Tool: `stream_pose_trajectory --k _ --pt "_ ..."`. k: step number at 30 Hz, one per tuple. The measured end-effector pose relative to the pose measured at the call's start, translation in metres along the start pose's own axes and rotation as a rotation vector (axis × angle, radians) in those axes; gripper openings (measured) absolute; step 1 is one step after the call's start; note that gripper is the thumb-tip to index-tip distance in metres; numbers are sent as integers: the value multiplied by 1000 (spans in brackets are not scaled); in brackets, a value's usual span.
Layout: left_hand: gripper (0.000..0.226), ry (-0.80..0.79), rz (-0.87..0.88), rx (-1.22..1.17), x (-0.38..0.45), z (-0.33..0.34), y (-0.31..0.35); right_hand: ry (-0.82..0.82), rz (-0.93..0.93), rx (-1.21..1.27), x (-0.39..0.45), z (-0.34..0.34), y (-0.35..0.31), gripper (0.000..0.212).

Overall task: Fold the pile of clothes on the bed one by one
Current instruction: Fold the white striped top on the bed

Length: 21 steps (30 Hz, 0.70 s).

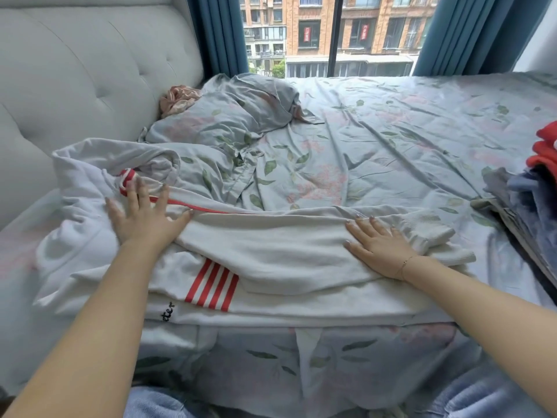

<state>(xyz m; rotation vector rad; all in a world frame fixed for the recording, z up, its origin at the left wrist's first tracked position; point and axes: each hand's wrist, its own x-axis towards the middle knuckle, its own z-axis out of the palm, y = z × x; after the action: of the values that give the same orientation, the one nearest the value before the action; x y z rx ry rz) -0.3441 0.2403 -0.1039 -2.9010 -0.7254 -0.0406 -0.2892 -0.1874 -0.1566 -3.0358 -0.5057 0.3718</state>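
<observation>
Both the left hand (144,218) and right hand (381,247) press flat, fingers spread, on the white garment (271,260) at the bed's (391,146) lower-frame edge; open sheet lies above.

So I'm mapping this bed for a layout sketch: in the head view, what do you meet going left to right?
Grey tufted headboard → left hand flat on the white red-striped garment → right hand → pile of red and blue clothes.

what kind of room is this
Most likely a bedroom in an upper-floor flat: a bed with a padded headboard and pillow, and a curtained window facing apartment blocks.
</observation>
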Motion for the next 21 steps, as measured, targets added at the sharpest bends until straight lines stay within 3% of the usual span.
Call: stream_pose_trajectory --k 2,5,7,9,11,15,18,21 --pt "79 -8 71 -59 -2 -7 -7 46 -25 21 1 -7 -11 57" --pt "62 84 136 -472 -16 -20 -19 140 -175 145 1 -23 -52 49" --pt "45 261 82 -735 -29 -32 -34 201 -284 227 3 -36 -95 47" --pt "30 435 -23 -802 -40 -40 -52 230 -379 295 9 -47 -144 40" --pt "27 499 -169 -825 -45 -41 -71 208 -474 322 20 -61 -196 36" --pt "28 383 -474 -1004 -46 -35 -108 198 -621 326 53 -99 -294 34" --pt "28 252 -541 -1241 -45 -30 -123 214 -652 348 80 -126 -355 31" --pt "21 213 -544 -1317 -39 -26 -131 178 -601 391 98 -152 -405 24"
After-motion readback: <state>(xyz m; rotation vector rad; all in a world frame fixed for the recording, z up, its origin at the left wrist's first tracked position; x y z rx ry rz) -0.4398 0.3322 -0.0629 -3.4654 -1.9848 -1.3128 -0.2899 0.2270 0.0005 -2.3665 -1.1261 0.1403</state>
